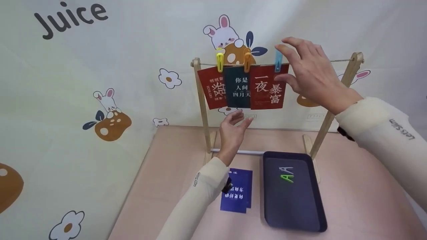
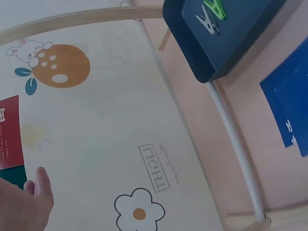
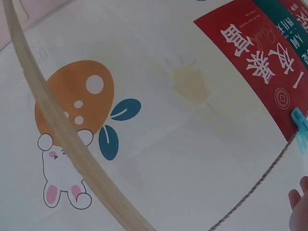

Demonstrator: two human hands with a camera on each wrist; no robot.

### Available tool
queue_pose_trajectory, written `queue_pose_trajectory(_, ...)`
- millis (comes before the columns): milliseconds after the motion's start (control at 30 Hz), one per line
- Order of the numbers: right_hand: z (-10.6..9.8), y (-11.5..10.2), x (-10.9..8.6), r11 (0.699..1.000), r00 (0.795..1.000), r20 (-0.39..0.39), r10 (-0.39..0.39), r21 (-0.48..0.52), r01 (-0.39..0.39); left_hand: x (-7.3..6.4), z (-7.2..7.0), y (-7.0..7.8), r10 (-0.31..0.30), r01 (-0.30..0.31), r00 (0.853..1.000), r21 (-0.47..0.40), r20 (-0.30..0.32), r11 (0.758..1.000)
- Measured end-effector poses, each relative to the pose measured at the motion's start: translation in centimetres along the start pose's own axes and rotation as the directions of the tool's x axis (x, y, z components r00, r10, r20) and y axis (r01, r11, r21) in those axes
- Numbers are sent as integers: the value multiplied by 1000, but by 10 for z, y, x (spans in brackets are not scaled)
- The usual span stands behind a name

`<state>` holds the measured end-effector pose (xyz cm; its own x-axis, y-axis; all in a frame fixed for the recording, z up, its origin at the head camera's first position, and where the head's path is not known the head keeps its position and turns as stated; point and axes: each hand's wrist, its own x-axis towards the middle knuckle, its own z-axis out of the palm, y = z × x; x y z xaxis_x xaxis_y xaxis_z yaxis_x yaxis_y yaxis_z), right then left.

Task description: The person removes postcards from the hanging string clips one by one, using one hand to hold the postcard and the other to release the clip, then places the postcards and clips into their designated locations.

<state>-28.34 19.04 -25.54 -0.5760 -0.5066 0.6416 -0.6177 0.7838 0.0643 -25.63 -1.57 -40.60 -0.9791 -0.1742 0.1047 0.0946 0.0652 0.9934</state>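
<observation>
Three cards hang from a twine line: a red card (image 1: 210, 88) on the left, a dark green card (image 1: 237, 87) in the middle and a red card (image 1: 268, 91) on the right. A yellow clothespin (image 1: 220, 60), an orange clothespin (image 1: 247, 61) and a blue clothespin (image 1: 278, 61) pinch them to the line. My right hand (image 1: 308, 68) is spread beside the blue clothespin, thumb and fingers apart around it; in the right wrist view its fingertips sit away from the clip. Just below the hanging cards, my left hand (image 1: 232, 131) is raised, fingers loosely bent, holding nothing.
The line spans two wooden posts (image 1: 202, 106), joined low down by a white rod (image 1: 248, 152). A dark tray (image 1: 293, 213) holds a green clothespin (image 1: 287, 178) and a grey clothespin (image 1: 286, 170). Blue cards (image 1: 235, 203) lie on the pink tabletop. A printed cloth (image 1: 140, 50) hangs behind.
</observation>
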Motion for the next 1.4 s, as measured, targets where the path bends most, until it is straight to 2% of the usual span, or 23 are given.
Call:
queue_pose_trajectory(100,-1,-2,10,994,995,47,89,58,-92,3,6,1,-24,23,999,-49,-28,999)
queue_pose_trajectory(233,-4,-4,20,966,971,109,213,128,-226,8,14,4,-64,55,996,-135,-63,989)
queue_pose_trajectory(367,-6,-5,28,891,920,189,344,242,-384,14,21,4,-127,103,988,-252,-83,962)
queue_pose_trajectory(467,-6,-6,33,828,880,256,401,309,-467,16,25,2,-175,137,981,-327,-89,935)
queue_pose_trajectory(533,-4,-7,35,805,864,290,411,329,-493,17,28,0,-189,144,978,-361,-93,921)
queue_pose_trajectory(633,-2,-8,37,786,847,323,423,334,-520,17,33,-1,-200,149,976,-408,-85,901)
queue_pose_trajectory(800,3,-8,36,736,806,380,454,349,-579,14,42,-1,-215,173,975,-434,-52,884)
queue_pose_trajectory(933,6,-9,36,692,771,425,474,362,-625,12,47,-1,-227,173,972,-461,-64,870)
queue_pose_trajectory(1067,9,-9,36,676,754,425,501,352,-647,11,48,-1,-230,163,970,-482,-82,861)
queue_pose_trajectory(1200,11,-10,36,650,740,418,527,362,-668,9,46,-2,-251,185,965,-486,-73,854)
queue_pose_trajectory(1400,10,-10,35,640,741,405,536,378,-669,7,43,-2,-256,205,966,-507,-34,837)
